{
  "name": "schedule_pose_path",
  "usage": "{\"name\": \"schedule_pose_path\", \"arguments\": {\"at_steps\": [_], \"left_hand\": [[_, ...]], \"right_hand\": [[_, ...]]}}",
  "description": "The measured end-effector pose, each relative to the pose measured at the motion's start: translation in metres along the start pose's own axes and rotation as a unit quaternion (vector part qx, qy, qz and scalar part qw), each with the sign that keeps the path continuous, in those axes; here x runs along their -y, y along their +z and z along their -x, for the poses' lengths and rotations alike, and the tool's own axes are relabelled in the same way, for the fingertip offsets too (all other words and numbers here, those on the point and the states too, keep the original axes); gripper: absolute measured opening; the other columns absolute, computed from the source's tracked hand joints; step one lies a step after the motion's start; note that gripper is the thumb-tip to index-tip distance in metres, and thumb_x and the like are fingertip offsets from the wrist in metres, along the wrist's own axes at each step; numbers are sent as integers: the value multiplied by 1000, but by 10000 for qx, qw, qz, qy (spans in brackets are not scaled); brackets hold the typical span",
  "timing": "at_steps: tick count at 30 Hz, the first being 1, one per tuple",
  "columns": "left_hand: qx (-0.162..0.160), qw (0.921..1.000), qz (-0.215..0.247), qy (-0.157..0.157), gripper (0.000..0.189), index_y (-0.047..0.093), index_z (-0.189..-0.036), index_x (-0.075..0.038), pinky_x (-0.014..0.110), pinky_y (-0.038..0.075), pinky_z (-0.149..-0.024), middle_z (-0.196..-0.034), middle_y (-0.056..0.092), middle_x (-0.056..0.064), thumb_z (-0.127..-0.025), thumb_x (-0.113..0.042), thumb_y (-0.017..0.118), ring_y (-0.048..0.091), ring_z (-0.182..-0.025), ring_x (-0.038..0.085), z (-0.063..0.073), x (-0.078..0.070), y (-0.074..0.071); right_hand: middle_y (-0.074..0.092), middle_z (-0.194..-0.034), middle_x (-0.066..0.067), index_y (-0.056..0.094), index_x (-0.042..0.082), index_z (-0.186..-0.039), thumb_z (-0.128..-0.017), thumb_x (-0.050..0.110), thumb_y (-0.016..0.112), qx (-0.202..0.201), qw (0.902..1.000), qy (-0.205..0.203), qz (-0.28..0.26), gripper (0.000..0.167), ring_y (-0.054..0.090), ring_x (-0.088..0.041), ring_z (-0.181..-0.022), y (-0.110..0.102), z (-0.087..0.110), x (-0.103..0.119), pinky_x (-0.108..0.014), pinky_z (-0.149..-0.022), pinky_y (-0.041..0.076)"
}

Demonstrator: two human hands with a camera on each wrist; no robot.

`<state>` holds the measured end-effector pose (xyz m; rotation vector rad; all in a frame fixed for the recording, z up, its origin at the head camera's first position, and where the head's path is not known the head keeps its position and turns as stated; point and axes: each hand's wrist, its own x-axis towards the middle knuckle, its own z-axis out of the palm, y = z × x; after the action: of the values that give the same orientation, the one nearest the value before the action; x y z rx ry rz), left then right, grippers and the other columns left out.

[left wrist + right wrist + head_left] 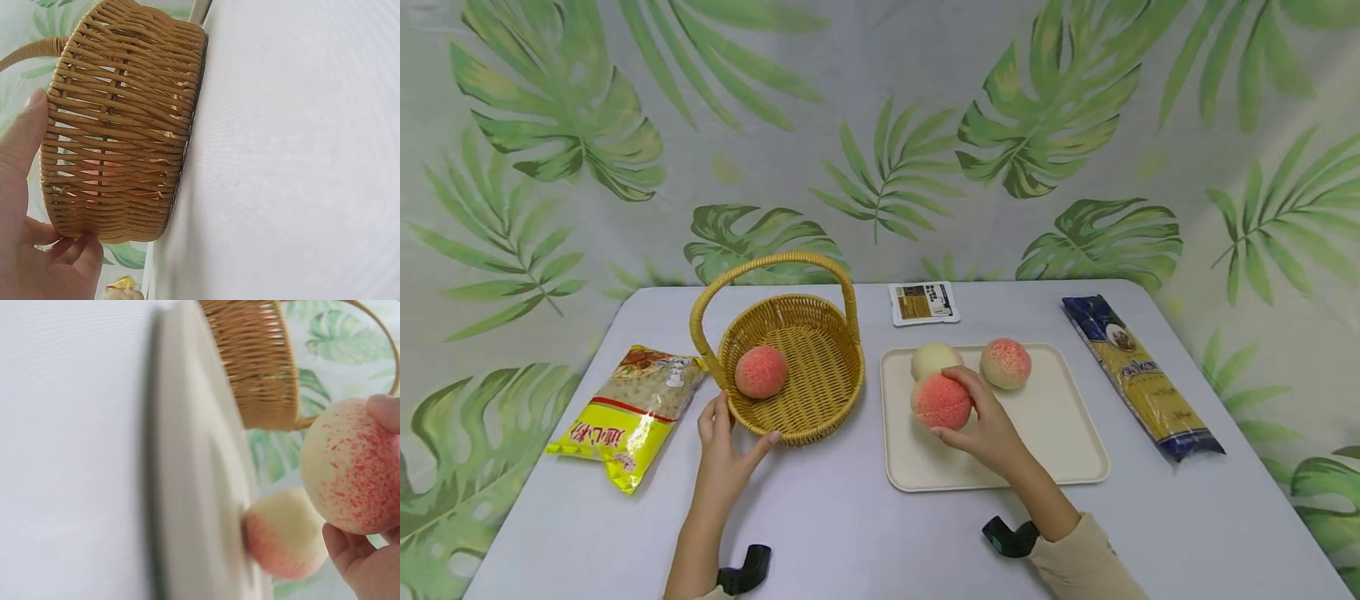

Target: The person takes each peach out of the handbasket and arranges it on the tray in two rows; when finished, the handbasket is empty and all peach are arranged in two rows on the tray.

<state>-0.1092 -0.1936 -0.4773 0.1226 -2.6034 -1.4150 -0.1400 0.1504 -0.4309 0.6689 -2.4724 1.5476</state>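
In the head view my left hand [727, 450] holds the near side of a round wicker basket [835, 408] with an arched handle. The left wrist view shows the thumb at the rim and curled fingers against the woven side. A pink peach [761, 372] lies inside the basket. My right hand [988, 421] grips a pink-and-cream peach [942, 402] between thumb and fingers. That peach [350, 465] appears raised off the cream tray [1000, 475] in the right wrist view. Two other peaches rest on the tray: a pale one [934, 360], partly hidden, and a pink-topped one [1006, 363].
Left of the basket lies a yellow food bag [632, 412]. A small flat white package [924, 303] is behind the tray. To the tray's right lies a long blue-and-yellow pasta packet [1138, 375]. A leaf-patterned cloth [895, 167] hangs behind the white table [850, 533].
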Motion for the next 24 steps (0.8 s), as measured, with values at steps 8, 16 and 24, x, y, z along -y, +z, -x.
{"name": "schedule_pose_path", "arguments": {"at_steps": [8,16,24], "left_hand": [[-10,10000,-34,15,100,9,-144,-8,46,27,-100,-139,7,18,-73,-39,72,25,-127,34,0,0,0],[8,10000,-3,8,99,9,-144,-7,45,27,-100,-139,7,19,-74,-37,73,25,-127,35,0,-1,0],[0,10000,23,6,99,9,-144,-7,45,27,-100,-139,7,19,-74,-37,73,25,-127,35,0,-1,0]], "right_hand": [[45,-123,-13,44,1,-123,-57,3,82,43,9972,-174,721,77,39,-26,-116,4,20,-47,-42,-97,34],[39,-130,-11,45,8,-126,-62,2,80,383,9962,-87,773,73,32,-29,-121,7,23,-50,-51,-95,31],[44,-125,-7,47,7,-125,-66,5,75,492,9973,-75,547,65,39,-23,-116,9,23,-47,-47,-92,37]]}}
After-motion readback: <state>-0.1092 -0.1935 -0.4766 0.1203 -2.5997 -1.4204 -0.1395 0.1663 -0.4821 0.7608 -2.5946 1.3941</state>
